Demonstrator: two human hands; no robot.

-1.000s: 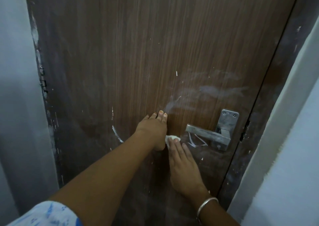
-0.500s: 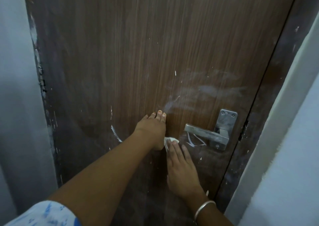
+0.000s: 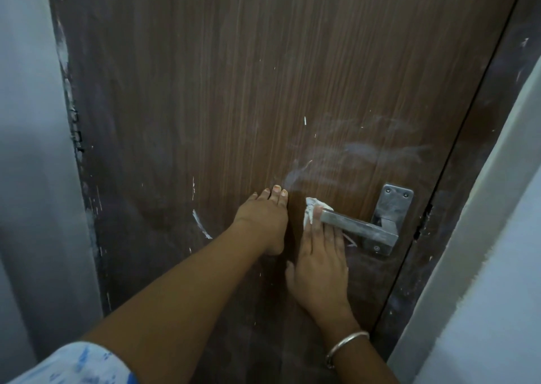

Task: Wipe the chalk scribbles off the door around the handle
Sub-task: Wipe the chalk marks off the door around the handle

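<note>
One brown door point(image 3: 234, 90) carries one metal handle point(image 3: 360, 228) at its right, on one backplate point(image 3: 395, 205) with two screws point(image 3: 388, 190). Two grips lie on the door, left grip point(image 3: 263, 219) and right grip point(image 3: 319, 260), side by side. One white cloth point(image 3: 309, 211) is pressed under the right grip. One silver bangle point(image 3: 347, 344) rings the right wrist; one patterned sleeve point(image 3: 73, 366) shows near left. One curved chalk stroke point(image 3: 200, 224) lies left of the grips, one smeared chalk patch point(image 3: 351, 161) above the handle.
</note>
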